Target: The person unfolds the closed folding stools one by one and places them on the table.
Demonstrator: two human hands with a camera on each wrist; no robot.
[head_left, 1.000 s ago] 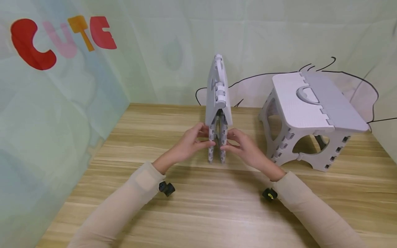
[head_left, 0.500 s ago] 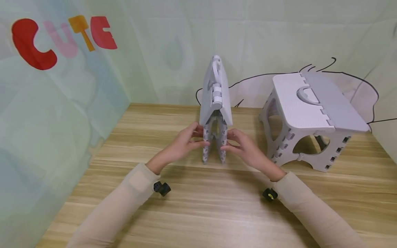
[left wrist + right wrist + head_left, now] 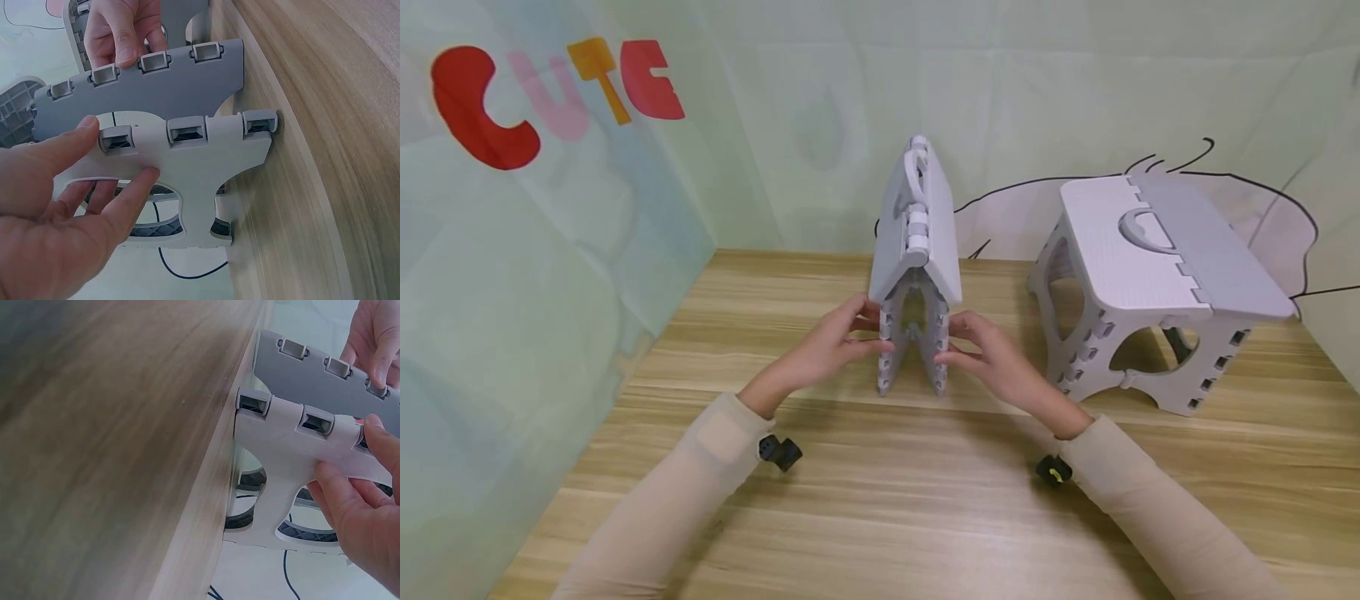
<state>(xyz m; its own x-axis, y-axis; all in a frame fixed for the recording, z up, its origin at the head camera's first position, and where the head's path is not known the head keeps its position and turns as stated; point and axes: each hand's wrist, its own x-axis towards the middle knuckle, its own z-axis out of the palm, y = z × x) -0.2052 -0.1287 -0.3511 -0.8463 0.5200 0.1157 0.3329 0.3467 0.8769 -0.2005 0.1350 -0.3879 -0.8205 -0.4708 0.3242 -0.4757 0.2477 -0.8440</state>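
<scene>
A half-folded step stool (image 3: 942,229) stands upright on the table, its top bent into a peak and its two leg panels a narrow gap apart. My left hand (image 3: 820,346) grips the left leg panel (image 3: 200,165), the thumb on its hinged front edge and fingers on the outer face, some reaching into the cutout. On the other side my right hand (image 3: 1000,367) holds the right leg panel (image 3: 272,447) likewise, thumb at the edge. A grey carry handle (image 3: 914,177) sticks out at the stool's ridge. Parts of the fingers are hidden behind the panels.
To the right, a second folding stool (image 3: 1138,258) stands fully unfolded on the wood-grain table (image 3: 910,500). Behind and on the left hang printed cloth backdrops (image 3: 790,100), the left one with coloured letters.
My left hand has moved left with the left leg panel, so the gap between the panels is wider and the top is spread more. My right hand has stayed nearly still.
</scene>
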